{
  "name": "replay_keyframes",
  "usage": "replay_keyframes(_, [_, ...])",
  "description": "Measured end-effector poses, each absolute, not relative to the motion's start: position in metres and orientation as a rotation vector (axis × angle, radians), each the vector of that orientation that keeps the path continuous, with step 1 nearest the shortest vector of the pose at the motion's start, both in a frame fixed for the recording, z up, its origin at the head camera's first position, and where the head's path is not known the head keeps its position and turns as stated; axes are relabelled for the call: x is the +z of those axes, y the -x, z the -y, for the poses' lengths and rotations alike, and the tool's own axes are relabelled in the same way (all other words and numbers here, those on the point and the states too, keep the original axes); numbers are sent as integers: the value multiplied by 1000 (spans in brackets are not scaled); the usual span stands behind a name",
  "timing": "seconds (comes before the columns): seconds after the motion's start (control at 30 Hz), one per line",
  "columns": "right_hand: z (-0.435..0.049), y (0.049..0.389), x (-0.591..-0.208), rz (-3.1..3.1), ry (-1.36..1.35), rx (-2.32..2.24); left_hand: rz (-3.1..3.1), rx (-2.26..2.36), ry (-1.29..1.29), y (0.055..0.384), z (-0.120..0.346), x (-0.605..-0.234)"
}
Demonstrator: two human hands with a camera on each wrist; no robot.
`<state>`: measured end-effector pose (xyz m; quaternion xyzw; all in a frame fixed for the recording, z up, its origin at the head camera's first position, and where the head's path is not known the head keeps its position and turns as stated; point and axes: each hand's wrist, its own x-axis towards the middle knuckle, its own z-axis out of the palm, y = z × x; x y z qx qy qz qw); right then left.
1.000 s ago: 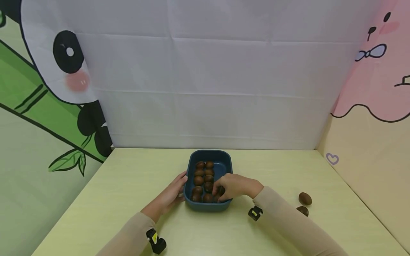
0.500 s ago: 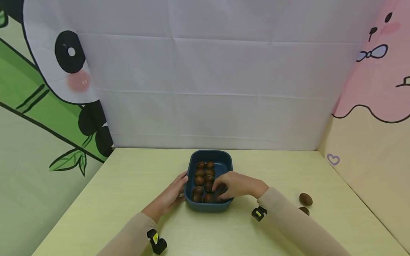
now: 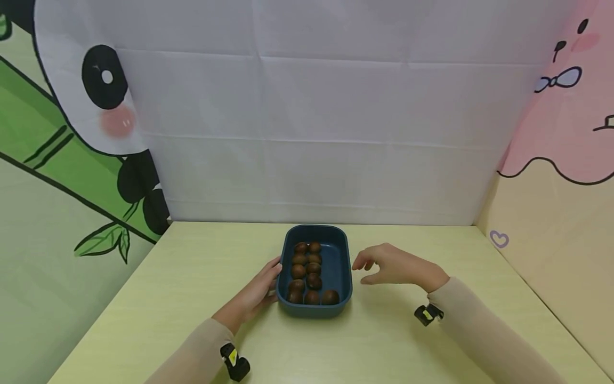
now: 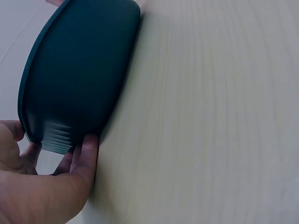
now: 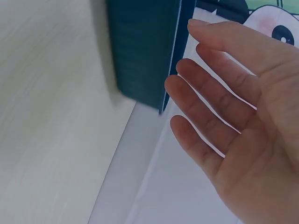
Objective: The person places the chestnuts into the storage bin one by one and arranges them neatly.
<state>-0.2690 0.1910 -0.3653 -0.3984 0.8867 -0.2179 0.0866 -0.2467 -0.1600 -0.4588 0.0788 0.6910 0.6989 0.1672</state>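
A dark blue rectangular box stands on the table, with several brown chestnuts lined up in two columns at its left and middle. One more chestnut lies in the front right corner of the box. My left hand rests against the box's left wall, and in the left wrist view its fingertips press on the outer side. Just right of the box my right hand hovers, fingers loosely bent and holding nothing. In the right wrist view its palm shows bare.
The pale wooden table runs back to a white cloth wall. Printed panels with a panda on the left and a pink figure on the right flank it.
The right hand has let go of the chestnut in the front right corner and moved right, out of the box. Its sleeve now covers two chestnuts on the table. The left hand stays put.
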Motion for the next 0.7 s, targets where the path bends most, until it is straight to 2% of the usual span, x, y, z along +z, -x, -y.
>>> replay_keyframes(0.4, [-298,257,-376,-2804,859,-703,-1976,1983,-230,248,161,-460])
replay_keyframes(0.7, [-348,247,-390,-2860,675,-692,-1960,1977,-245,247,162,-458])
